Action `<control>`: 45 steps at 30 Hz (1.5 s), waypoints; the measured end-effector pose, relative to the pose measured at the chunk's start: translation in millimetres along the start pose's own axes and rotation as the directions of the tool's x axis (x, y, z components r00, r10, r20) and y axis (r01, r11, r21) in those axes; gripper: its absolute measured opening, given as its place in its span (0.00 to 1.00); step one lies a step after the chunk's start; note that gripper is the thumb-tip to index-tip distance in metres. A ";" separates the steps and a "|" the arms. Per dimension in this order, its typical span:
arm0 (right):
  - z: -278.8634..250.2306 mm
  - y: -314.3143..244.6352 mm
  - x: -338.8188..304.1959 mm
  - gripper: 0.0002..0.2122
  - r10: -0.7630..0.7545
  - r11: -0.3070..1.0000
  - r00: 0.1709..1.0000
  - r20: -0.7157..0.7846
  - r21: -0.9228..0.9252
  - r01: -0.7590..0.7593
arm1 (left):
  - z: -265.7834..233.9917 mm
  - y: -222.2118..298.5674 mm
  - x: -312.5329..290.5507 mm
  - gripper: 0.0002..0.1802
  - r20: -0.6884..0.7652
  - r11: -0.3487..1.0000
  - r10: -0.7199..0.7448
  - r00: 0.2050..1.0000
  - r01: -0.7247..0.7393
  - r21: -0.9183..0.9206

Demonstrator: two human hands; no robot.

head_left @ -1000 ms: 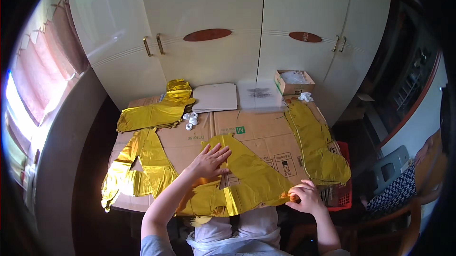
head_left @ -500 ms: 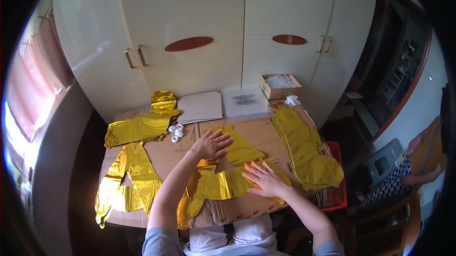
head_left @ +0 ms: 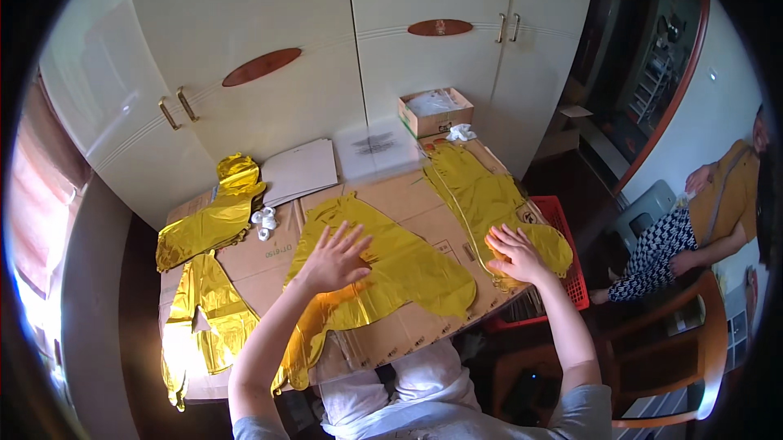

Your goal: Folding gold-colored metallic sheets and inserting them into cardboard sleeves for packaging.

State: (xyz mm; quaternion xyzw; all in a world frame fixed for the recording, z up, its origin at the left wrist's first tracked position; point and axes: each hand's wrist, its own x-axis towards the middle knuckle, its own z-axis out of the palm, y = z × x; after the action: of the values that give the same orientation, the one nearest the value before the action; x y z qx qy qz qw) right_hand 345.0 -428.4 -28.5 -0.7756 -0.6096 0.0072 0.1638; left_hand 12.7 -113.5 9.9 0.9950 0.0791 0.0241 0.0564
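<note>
A flat gold foil balloon [head_left: 416,265] lies spread in the middle of the cardboard-covered table [head_left: 391,195]. My left hand [head_left: 333,262], fingers spread, is over its left part and holds nothing; whether the palm touches the foil I cannot tell. On the right lies a stack of flat gold foil balloons [head_left: 481,187]. My right hand [head_left: 519,254] rests at the near edge of that stack with its fingers stretched out. Another gold balloon, shaped like a letter A [head_left: 224,313], lies at the near left and shines in the window light.
Folded gold foil [head_left: 204,224] lies far left, beside several small white rolls [head_left: 264,220]. Grey boards [head_left: 302,169] and an open carton [head_left: 436,118] with a crumpled white piece [head_left: 461,132] stand along the back. A red basket [head_left: 559,216] is at the right; beyond it sits another person [head_left: 718,195].
My right hand has moved right, from the middle balloon to the right stack. My left hand has stayed over the middle balloon, which now lies more spread out. The view has turned right.
</note>
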 end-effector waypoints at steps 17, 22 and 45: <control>9.9 24.4 10.6 0.10 0.434 0.672 0.901 0.021 0.659 -0.339 | 8.3 111.1 100.0 0.27 -0.224 0.897 0.389 0.893 -0.423 -0.126; 8.7 40.5 9.1 0.11 0.472 0.280 0.880 0.053 0.937 -0.207 | 25.0 139.7 173.6 0.23 -0.199 0.919 0.319 0.927 -0.354 -0.175; -173.2 135.3 29.2 0.13 0.836 0.026 0.525 -0.162 0.966 0.257 | 48.4 118.7 259.0 0.52 0.102 0.997 -0.071 0.992 0.066 0.046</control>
State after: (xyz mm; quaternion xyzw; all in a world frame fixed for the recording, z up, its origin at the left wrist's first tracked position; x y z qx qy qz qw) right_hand 516.7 -470.6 105.4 -0.4984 -0.0877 0.1173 0.8545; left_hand 289.2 -193.7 -14.2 0.9926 0.1106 -0.0310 0.0402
